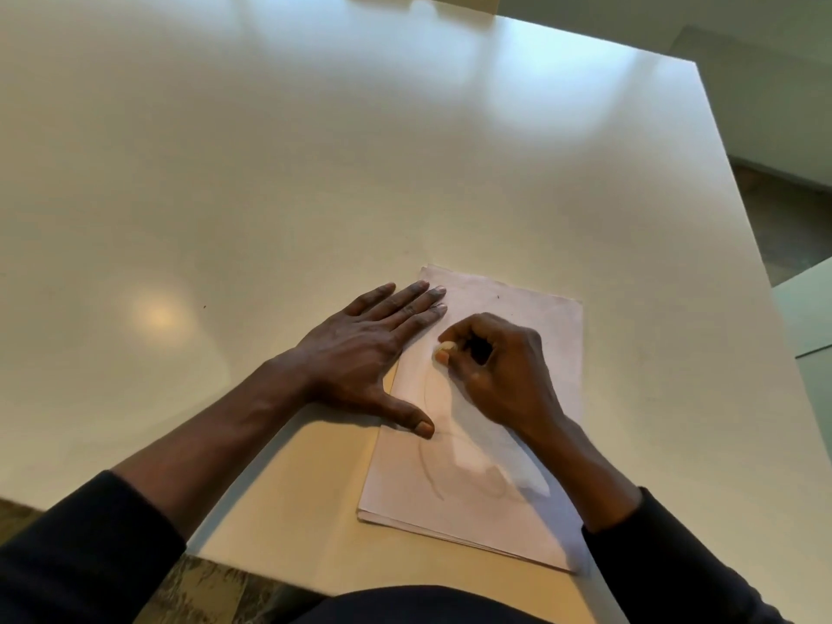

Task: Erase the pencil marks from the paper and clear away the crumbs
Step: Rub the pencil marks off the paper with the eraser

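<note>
A small stack of white paper (pixel 531 317) lies near the table's front edge, with a faint curved pencil line (pixel 427 461) on the top sheet. My left hand (pixel 373 349) rests flat across the paper's left edge, fingers spread, thumb pressed on the sheet. My right hand (pixel 499 367) is closed around a small pale eraser (pixel 440 351), whose tip touches the paper just right of my left fingers. Most of the eraser is hidden inside the fist. A tiny dark speck (pixel 498 297) sits near the paper's far edge.
The cream table (pixel 315 150) spreads wide to the left and far side; its right edge runs diagonally past the paper. A patterned floor (pixel 792 227) shows to the right. My dark sleeves fill the lower corners.
</note>
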